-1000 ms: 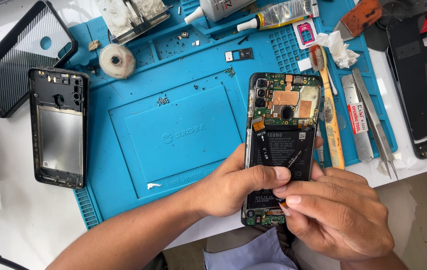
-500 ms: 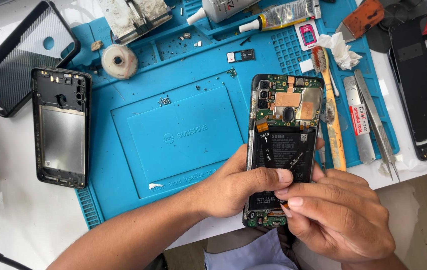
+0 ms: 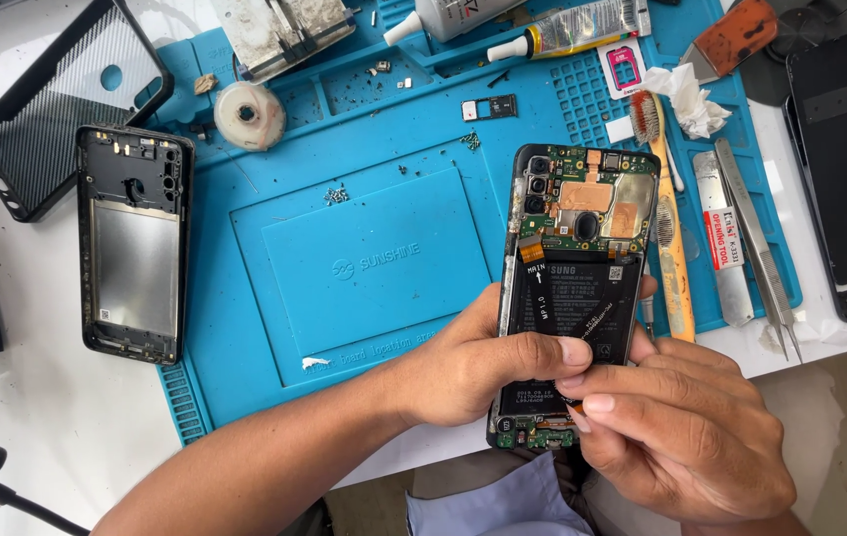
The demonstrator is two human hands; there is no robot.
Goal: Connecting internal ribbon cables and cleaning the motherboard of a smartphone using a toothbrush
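Left hand (image 3: 473, 367) steadies opened phone (image 3: 577, 258) (black battery).

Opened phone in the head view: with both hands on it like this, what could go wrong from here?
1. The opened phone is held at the blue mat's near edge, its lower end past the table; if the left hand's grip slips, it could drop.
2. The right hand pinches at a thin flex strip beside the battery; a hard pull might tear it.
3. Tiny loose screws lie unprotected on the mat; a forearm sweep could scatter them.
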